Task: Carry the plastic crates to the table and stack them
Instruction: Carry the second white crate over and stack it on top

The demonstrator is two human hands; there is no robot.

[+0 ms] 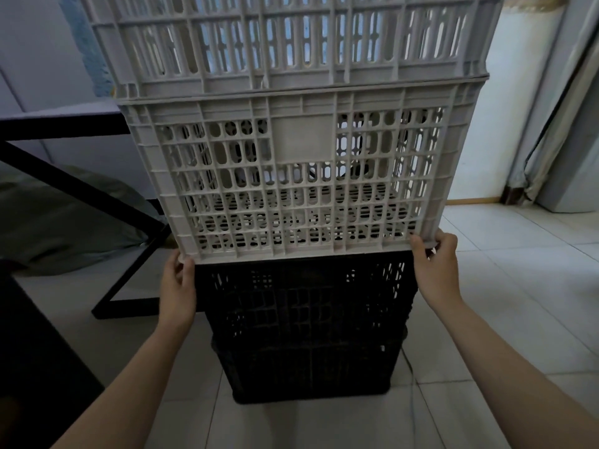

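Observation:
A stack of plastic crates stands on the tiled floor in front of me. At the bottom are black crates (308, 322). On them rests a grey lattice crate (301, 176), with a second grey crate (291, 40) on top that runs out of the frame. My left hand (178, 283) grips the lower left corner of the lower grey crate. My right hand (436, 264) grips its lower right corner. Both sets of fingers curl under the bottom rim.
A black-framed table (64, 124) with slanted legs stands to the left, a dark green cushion or bag (64, 218) under it. A dark surface (32, 351) fills the near left. A doorway with a frame (534, 124) is at the right, beside light floor tiles.

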